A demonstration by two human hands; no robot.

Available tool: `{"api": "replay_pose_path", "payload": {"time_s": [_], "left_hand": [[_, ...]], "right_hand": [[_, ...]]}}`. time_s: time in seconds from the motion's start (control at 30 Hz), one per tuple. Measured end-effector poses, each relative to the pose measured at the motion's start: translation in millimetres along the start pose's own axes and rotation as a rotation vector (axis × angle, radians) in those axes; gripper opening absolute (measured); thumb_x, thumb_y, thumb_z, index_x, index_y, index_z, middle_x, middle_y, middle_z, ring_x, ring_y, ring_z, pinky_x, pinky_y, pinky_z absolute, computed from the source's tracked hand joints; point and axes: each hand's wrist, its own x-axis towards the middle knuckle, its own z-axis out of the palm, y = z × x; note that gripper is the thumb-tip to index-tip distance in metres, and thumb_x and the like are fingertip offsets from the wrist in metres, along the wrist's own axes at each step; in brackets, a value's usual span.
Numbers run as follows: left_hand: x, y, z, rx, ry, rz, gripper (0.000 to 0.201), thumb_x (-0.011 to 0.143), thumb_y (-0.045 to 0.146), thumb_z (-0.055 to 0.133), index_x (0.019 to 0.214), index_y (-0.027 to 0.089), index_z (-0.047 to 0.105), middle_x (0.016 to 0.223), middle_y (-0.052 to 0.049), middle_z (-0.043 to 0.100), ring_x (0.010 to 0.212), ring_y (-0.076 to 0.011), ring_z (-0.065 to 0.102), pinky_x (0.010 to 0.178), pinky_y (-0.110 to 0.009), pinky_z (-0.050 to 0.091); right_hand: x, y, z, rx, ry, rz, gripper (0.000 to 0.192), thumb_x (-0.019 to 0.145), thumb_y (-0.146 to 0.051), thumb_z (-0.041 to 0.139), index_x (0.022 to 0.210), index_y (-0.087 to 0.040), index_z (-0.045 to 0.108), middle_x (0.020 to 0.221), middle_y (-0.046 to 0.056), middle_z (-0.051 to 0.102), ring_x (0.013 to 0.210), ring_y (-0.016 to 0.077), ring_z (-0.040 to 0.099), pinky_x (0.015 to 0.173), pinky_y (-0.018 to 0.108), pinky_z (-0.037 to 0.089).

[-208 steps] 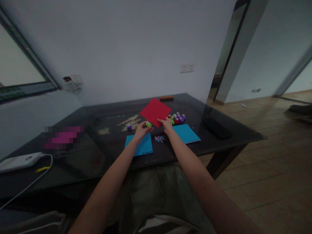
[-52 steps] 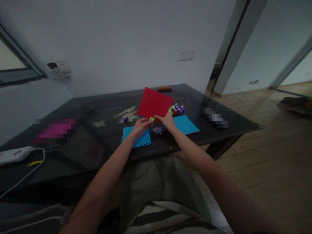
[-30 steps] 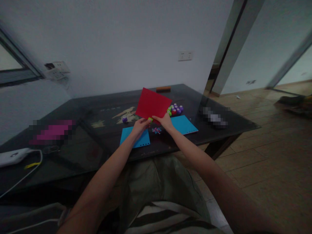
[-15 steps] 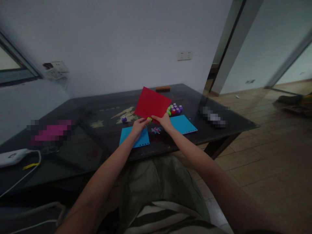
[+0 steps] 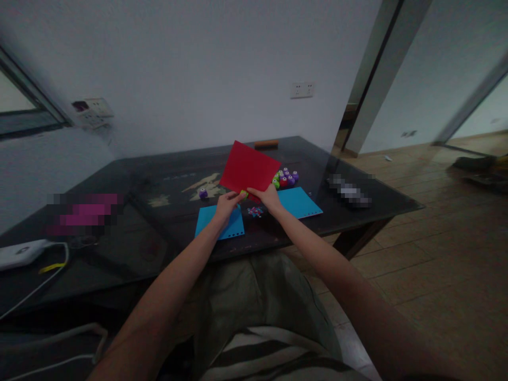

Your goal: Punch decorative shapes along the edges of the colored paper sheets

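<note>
My left hand pinched the green punch onto the red sheet, my right hand gripped its near edge; no writing was legible anywhere.

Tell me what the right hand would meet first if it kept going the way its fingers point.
The right hand points up and left, already pinching the lower edge of the red paper sheet. Going on, it would probably meet the green punch in the left hand, though depth is unclear.

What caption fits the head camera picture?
Left hand presses a green punch onto red paper held by the right hand.
</note>
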Motion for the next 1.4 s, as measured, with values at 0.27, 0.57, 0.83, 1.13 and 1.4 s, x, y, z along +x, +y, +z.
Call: {"api": "replay_pose_path", "payload": {"time_s": [0.27, 0.57, 0.83, 1.13, 1.4], "left_hand": [[-2, 2, 2.7, -0.011, -0.002, 0.025, 0.039, 0.062, 0.049, 0.072, 0.076, 0.013, 0.067, 0.056, 0.002, 0.048, 0.049, -0.0074, 0.033, 0.047, -0.023, 0.022], [-3, 4, 5.2, -0.019, 0.002, 0.049, 0.034, 0.062, 0.047, 0.072, 0.071, 0.015, 0.067, 0.055, 0.001, 0.048, 0.051, -0.01, 0.036, 0.05, -0.025, 0.025], [-3, 4, 6.2, -0.025, 0.031, 0.048, 0.03, 0.062, 0.043, 0.073, 0.072, 0.015, 0.068, 0.061, -0.001, 0.057, 0.06, -0.0145, 0.048, 0.058, -0.027, 0.034], [0, -1, 5.5, -0.029, -0.006, 0.068, 0.032, 0.064, 0.043, 0.071, 0.079, 0.015, 0.07, 0.076, -0.005, 0.066, 0.07, -0.0169, 0.055, 0.065, -0.027, 0.04], [5, -8, 5.1, -0.09, -0.035, 0.072, 0.033, 0.063, 0.043, 0.073, 0.079, 0.015, 0.07, 0.076, -0.005, 0.067, 0.07, -0.016, 0.058, 0.067, -0.027, 0.044]], "right_hand": [[-1, -2, 0, 0.012, -0.001, 0.005, 0.053, 0.059, -0.033, 0.076, 0.105, -0.012, 0.061, 0.108, 0.012, 0.067, 0.098, 0.0238, 0.063, 0.093, 0.042, 0.048], [-2, -10, 0, -0.004, 0.02, 0.023, 0.054, 0.057, -0.032, 0.077, 0.105, -0.013, 0.061, 0.107, 0.012, 0.067, 0.1, 0.0244, 0.063, 0.095, 0.042, 0.047], [-2, -6, 0, -0.013, 0.019, 0.022, 0.057, 0.057, -0.031, 0.077, 0.108, -0.013, 0.06, 0.109, 0.011, 0.067, 0.098, 0.023, 0.063, 0.094, 0.041, 0.048], [0, -4, -1, -0.012, 0.032, -0.003, 0.057, 0.057, -0.029, 0.077, 0.109, -0.011, 0.06, 0.108, 0.013, 0.067, 0.097, 0.0236, 0.064, 0.093, 0.042, 0.048], [1, -6, -3, -0.049, 0.058, 0.006, 0.055, 0.058, -0.028, 0.077, 0.108, -0.013, 0.06, 0.108, 0.011, 0.067, 0.097, 0.022, 0.064, 0.092, 0.039, 0.048]]}}
